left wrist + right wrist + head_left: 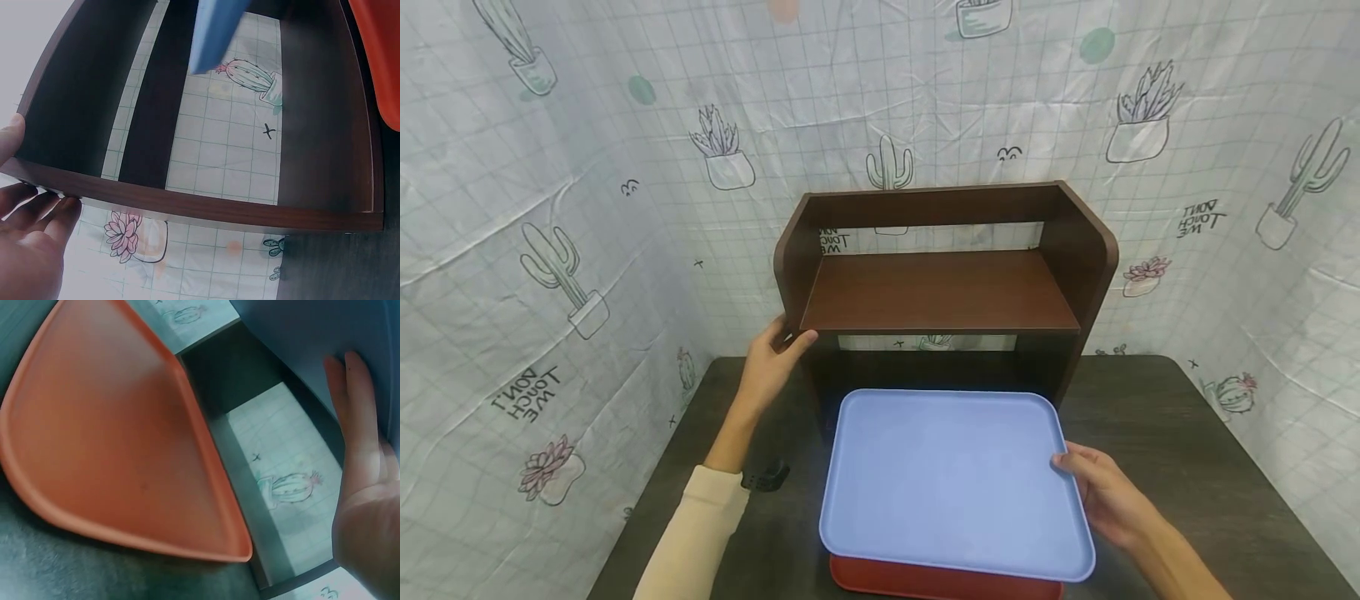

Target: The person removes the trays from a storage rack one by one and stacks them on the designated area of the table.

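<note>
A brown wooden two-tier shelf (940, 292) stands upright toward the back of the dark table. My left hand (767, 367) grips its left side panel, thumb on the inner side and fingers outside, as the left wrist view (37, 250) also shows. With my right hand (1108, 492) I hold a blue rectangular tray (955, 483) by its right edge, thumb on top and fingers spread against the underside (359, 419). The tray hangs in front of the shelf's lower opening. Beneath it lies a red tray (947, 579), mostly hidden in the head view but largely visible in the right wrist view (119, 450).
The dark tabletop (1180, 450) extends to both sides of the shelf. A white cloth (625, 208) printed with cacti and a grid hangs behind and along both sides. A black wrist strap (766, 477) sits beside my left sleeve.
</note>
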Available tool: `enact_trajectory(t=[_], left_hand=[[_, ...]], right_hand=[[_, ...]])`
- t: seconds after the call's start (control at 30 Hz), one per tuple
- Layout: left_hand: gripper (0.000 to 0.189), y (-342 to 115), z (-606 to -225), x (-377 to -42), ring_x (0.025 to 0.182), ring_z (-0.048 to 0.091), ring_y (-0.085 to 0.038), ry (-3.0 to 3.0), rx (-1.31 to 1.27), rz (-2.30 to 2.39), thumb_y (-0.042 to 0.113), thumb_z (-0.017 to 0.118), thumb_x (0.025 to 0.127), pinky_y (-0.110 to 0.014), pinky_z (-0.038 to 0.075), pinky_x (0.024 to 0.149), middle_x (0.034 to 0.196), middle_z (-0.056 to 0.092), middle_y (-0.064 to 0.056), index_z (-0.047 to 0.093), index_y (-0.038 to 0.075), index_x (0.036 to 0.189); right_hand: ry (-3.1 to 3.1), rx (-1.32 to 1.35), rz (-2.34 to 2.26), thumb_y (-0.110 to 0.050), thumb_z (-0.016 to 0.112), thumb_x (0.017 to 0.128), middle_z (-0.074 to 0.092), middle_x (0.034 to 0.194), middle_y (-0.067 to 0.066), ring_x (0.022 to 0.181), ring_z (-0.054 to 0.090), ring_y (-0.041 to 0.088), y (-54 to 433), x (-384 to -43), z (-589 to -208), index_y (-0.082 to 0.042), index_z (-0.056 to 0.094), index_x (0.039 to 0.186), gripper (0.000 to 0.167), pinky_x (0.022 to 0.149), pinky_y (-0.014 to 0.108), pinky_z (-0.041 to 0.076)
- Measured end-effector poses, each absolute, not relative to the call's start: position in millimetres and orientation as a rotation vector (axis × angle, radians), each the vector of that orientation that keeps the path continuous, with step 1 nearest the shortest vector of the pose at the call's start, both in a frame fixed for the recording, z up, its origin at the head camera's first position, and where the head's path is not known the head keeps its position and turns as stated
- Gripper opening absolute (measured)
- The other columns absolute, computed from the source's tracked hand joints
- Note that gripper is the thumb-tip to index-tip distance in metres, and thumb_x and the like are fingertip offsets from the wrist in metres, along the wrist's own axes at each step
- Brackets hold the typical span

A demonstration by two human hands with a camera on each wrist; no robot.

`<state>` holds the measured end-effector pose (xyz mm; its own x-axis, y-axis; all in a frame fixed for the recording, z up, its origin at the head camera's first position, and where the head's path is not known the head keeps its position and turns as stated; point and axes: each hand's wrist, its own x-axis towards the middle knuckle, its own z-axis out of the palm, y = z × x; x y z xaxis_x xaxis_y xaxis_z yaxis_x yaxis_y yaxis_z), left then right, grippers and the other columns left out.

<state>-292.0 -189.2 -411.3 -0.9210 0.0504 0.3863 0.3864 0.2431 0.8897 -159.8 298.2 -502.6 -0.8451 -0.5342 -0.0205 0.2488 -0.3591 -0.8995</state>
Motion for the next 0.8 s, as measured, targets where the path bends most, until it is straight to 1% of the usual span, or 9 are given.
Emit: enact_trajectory(t=[0.23,0.43,0.67,0.8], left_hand=[[0.064,-188.9,-409.8,-291.3,0.148,0.054,-0.035,-2.258,-0.39,-1.715,0.033,0.077,0.101,-0.049,0.048,0.122,0.156,0.058,-0.018,0.055,0.008,0.155],[0.064,-188.6,-408.5,-290.9,0.148,0.053,-0.035,-2.257,-0.394,-1.731,0.032,0.077,0.101,-0.047,0.048,0.122,0.157,0.056,-0.017,0.053,0.008,0.155],[0.063,-188.9,-410.0,-291.1,0.148,0.054,-0.035,-2.247,-0.404,-1.738,0.03,0.077,0.101,-0.046,0.048,0.121,0.157,0.057,-0.017,0.054,0.007,0.155],[0.063,-188.7,-410.1,-290.6,0.148,0.054,-0.035,-2.245,-0.402,-1.743,0.03,0.077,0.101,-0.047,0.048,0.122,0.156,0.057,-0.017,0.054,0.007,0.154]], right_hand=[[1.397,-0.361,-2.194,-0.005,0.029,0.113,0.081,0.114,0.003,0.104,0.079,0.017,301.2,-159.8,-517.8,-0.018,0.072,0.129,0.048,0.09,0.038,0.067],[1.377,-0.33,-2.187,-0.006,0.031,0.113,0.081,0.115,0.003,0.105,0.079,0.017,302.9,-158.7,-529.0,-0.018,0.071,0.128,0.044,0.091,0.037,0.067],[1.312,-0.368,-2.193,-0.003,0.028,0.112,0.08,0.115,0.002,0.106,0.078,0.016,301.4,-158.3,-538.0,-0.016,0.07,0.129,0.048,0.093,0.036,0.066],[1.296,-0.359,-2.189,-0.002,0.029,0.112,0.08,0.114,0.002,0.105,0.078,0.015,299.8,-157.9,-542.1,-0.015,0.07,0.128,0.047,0.092,0.036,0.066]])
